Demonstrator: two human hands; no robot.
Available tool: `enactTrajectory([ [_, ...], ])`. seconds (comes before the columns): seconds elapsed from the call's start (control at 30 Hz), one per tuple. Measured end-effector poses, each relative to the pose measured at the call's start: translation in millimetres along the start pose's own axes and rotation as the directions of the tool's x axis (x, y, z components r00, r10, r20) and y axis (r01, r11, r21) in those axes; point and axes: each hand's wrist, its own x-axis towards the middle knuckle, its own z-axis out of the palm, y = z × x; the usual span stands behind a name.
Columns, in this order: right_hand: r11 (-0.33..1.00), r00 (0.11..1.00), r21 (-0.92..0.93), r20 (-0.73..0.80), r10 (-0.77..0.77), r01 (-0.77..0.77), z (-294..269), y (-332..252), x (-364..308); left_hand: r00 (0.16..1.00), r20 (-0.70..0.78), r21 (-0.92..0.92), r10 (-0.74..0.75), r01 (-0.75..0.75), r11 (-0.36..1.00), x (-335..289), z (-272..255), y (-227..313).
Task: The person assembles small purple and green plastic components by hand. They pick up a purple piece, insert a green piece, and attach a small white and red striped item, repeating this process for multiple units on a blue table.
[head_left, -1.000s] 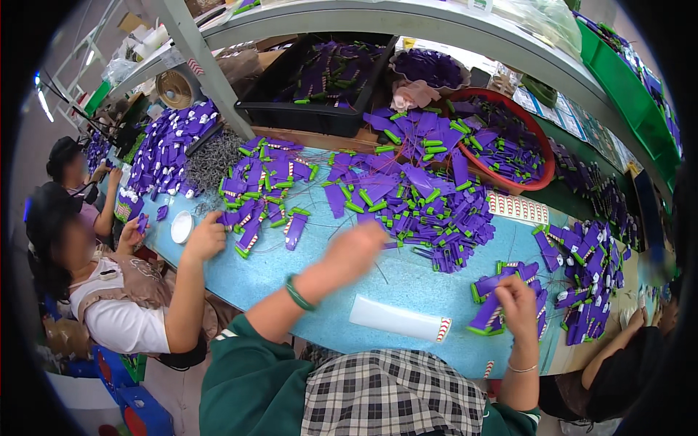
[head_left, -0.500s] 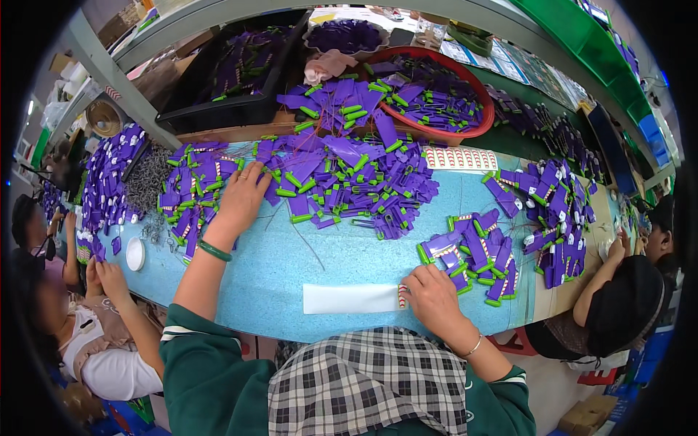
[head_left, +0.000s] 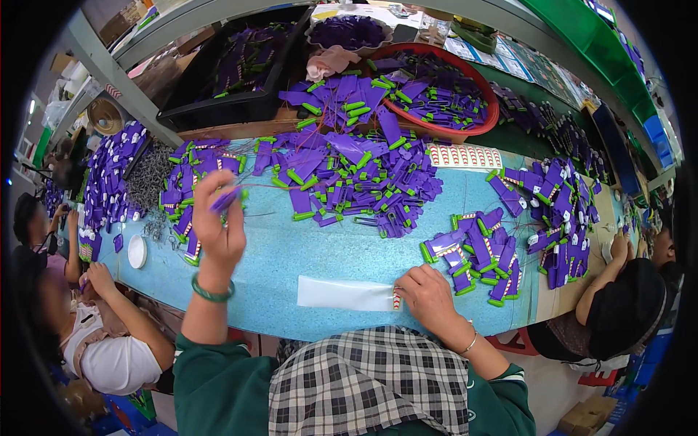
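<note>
My left hand [head_left: 219, 236] is raised over the blue table, its fingers closed on a flat purple plastic piece [head_left: 226, 200]. The piece is blurred, and a thin red wire seems to run from near it to the heap of purple and green pieces [head_left: 360, 178]. My right hand [head_left: 430, 296] pinches the right end of a white sticker strip [head_left: 342, 293], where a short row of red-and-white stickers [head_left: 396, 298] shows by the fingertips. Right of that hand lies a smaller group of purple pieces with green ends and striped stickers [head_left: 483, 251].
Behind the heap stand a red basin [head_left: 494, 109] and a black tray [head_left: 171, 120], both with purple pieces. A sticker sheet [head_left: 465, 157] lies by the heap. A white dish [head_left: 137, 253] stands at left, near metal parts [head_left: 149, 178]. Other people work on both sides.
My left hand has come off the pile at the left and moved up and toward me with a purple piece. The strip under my right hand has shifted slightly left.
</note>
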Motion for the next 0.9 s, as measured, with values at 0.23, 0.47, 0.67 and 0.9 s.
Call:
enactTrajectory([
  [0.23, 0.995, 0.995, 0.026, -0.038, -0.096, 0.097, 7, -9, 9, 0.419, 0.822, -0.475, -0.385, 0.878, -0.058, -66, 65, 120],
  [0.47, 0.857, 0.989, 0.493, 0.078, 0.127, -0.149, -28, -5, 21, 0.346, 0.914, -0.334, -0.211, 0.938, 0.089, -105, 100, 106],
  [0.67, 0.885, 0.98, 0.464, -0.166, 0.111, -0.022, -40, -25, 40, 0.335, 0.905, -0.306, -0.261, 0.941, 0.148, -79, 89, 110],
  [0.9, 0.597, 0.928, 0.77, -0.014, 0.372, -0.227, -22, -15, 29, 0.531, 0.707, -0.467, -0.467, 0.847, 0.254, -69, 81, 113],
])
